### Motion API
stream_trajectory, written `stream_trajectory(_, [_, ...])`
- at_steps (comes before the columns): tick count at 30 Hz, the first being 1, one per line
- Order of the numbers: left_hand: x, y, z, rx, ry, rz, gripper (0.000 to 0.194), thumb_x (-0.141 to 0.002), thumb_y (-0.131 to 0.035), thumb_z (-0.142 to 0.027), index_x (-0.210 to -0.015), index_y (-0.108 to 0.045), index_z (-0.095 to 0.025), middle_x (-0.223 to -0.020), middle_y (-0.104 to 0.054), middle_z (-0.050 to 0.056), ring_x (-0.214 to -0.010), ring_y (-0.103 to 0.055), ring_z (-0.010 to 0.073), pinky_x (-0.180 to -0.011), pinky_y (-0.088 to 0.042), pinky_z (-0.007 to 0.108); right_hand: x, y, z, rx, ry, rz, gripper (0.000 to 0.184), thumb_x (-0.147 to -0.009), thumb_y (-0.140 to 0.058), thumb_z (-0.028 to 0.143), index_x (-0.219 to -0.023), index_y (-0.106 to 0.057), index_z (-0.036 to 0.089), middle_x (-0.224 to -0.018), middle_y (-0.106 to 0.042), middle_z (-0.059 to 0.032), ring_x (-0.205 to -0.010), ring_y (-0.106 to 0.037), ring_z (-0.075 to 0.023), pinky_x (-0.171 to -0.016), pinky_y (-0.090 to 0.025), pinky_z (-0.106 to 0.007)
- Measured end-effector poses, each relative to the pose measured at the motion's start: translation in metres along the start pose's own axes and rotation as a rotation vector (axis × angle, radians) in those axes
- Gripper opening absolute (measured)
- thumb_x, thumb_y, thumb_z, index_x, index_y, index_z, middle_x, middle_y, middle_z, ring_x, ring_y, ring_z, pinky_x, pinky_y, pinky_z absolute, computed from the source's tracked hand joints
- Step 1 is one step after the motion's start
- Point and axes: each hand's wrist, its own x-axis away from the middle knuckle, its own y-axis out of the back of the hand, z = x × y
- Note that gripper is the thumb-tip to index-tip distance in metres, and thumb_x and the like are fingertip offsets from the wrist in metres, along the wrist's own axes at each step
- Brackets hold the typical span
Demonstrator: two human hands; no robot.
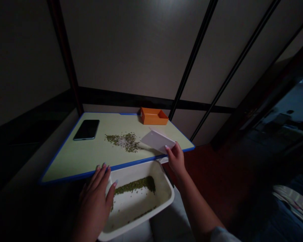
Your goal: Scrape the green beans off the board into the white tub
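Left hand (99, 189) touches white tub (131, 201), long axis roughly along table edge (136, 162).

right hand (176, 158) is holding white tray (158, 141) near table (91, 158) front edge | orange box (153, 117) is sitting near back-right corner

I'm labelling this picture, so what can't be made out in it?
Head view:
Tub: left side partly hidden by the left hand.
Right hand: some fingertips hidden behind the white board.
Orange box: floor partly hidden by its front wall.
Green grains: too small to count.
Right sleeve: cut off by bottom edge.
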Motion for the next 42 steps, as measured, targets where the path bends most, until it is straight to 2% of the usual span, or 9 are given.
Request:
stream_trajectory(2, [-0.001,0.000,0.000,-0.011,-0.017,-0.003,0.052,-0.094,-0.038,-0.046,-0.133,-0.059,-0.018,-0.146,-0.057,0.014,-0.142,-0.047,0.0282,-0.112,-0.045,0.051,0.014,0.007,0.007,0.205,0.094,0.065,0.011,-0.087,-0.061,0.033,-0.082,-0.055,0.025,-0.079,-0.072,-0.0026,-0.070,-0.067,-0.0186,-0.068,-0.055,-0.029])
stream_trajectory(4, [-0.001,0.000,0.000,-0.023,-0.031,-0.012,0.053,-0.094,-0.038,-0.046,-0.132,-0.059,-0.015,-0.145,-0.058,0.015,-0.141,-0.048,0.0290,-0.111,-0.046,0.051,0.026,0.010,0.013,0.331,0.223,0.173,0.003,-0.090,-0.055,0.024,-0.089,-0.058,0.025,-0.091,-0.077,-0.0051,-0.081,-0.073,-0.0198,-0.073,-0.057,-0.030])
stream_trajectory(8, [-0.002,0.001,0.001,-0.035,-0.038,-0.009,0.055,-0.094,-0.037,-0.046,-0.132,-0.059,-0.013,-0.144,-0.058,0.017,-0.140,-0.049,0.0308,-0.110,-0.047,0.053,0.038,0.007,0.022,0.453,0.515,0.344,0.024,-0.089,-0.047,0.009,-0.102,-0.061,0.024,-0.108,-0.079,-0.0084,-0.098,-0.075,-0.0199,-0.093,-0.057,-0.035])
stream_trajectory(11, [-0.003,0.002,0.001,-0.045,-0.048,-0.003,0.055,-0.095,-0.036,-0.046,-0.131,-0.060,-0.012,-0.144,-0.058,0.018,-0.140,-0.049,0.0314,-0.109,-0.048,0.054,0.039,0.000,0.021,0.511,0.610,0.422,0.035,-0.084,-0.046,0.005,-0.109,-0.063,0.022,-0.109,-0.078,-0.0099,-0.098,-0.076,-0.0194,-0.097,-0.057,-0.036])
stream_trajectory(18, [-0.002,0.001,0.004,-0.058,-0.087,-0.013,0.055,-0.095,-0.037,-0.045,-0.131,-0.060,-0.011,-0.143,-0.059,0.019,-0.139,-0.050,0.0326,-0.107,-0.050,0.054,0.034,-0.017,0.011,0.669,0.616,0.517,0.036,-0.082,-0.049,0.003,-0.108,-0.068,0.018,-0.110,-0.078,-0.0112,-0.099,-0.076,-0.0212,-0.098,-0.057,-0.037])
stream_trajectory(26, [-0.002,-0.002,0.008,-0.058,-0.111,-0.051,0.053,-0.095,-0.038,-0.046,-0.132,-0.058,-0.014,-0.142,-0.060,0.017,-0.138,-0.051,0.0310,-0.107,-0.050,0.052,0.024,-0.024,0.024,0.888,0.535,0.630,0.046,-0.083,-0.050,-0.001,-0.119,-0.069,0.019,-0.125,-0.073,-0.0095,-0.111,-0.072,-0.0212,-0.106,-0.052,-0.038])
stream_trajectory(35, [-0.001,-0.004,0.010,-0.051,-0.122,-0.061,0.054,-0.095,-0.038,-0.045,-0.133,-0.058,-0.012,-0.142,-0.060,0.018,-0.138,-0.052,0.0314,-0.106,-0.052,0.051,0.014,-0.024,0.022,1.024,0.428,0.573,0.046,-0.085,-0.049,0.000,-0.120,-0.069,0.022,-0.124,-0.074,-0.0078,-0.110,-0.072,-0.0196,-0.108,-0.049,-0.036])
stream_trajectory(39, [-0.002,-0.004,0.010,-0.048,-0.134,-0.061,0.053,-0.095,-0.039,-0.045,-0.133,-0.057,-0.013,-0.142,-0.060,0.018,-0.138,-0.051,0.0313,-0.107,-0.051,0.051,0.013,-0.023,0.016,0.990,0.422,0.505,0.045,-0.084,-0.050,0.000,-0.117,-0.070,0.022,-0.120,-0.076,-0.0073,-0.105,-0.073,-0.0195,-0.107,-0.049,-0.035])
stream_trajectory(42, [-0.002,-0.003,0.009,-0.050,-0.130,-0.054,0.052,-0.095,-0.039,-0.044,-0.132,-0.057,-0.013,-0.142,-0.060,0.018,-0.138,-0.051,0.0309,-0.107,-0.050,0.050,0.014,-0.019,0.012,0.915,0.395,0.398,0.040,-0.085,-0.050,0.003,-0.112,-0.072,0.022,-0.108,-0.079,-0.0076,-0.097,-0.074,-0.0198,-0.102,-0.052,-0.033])
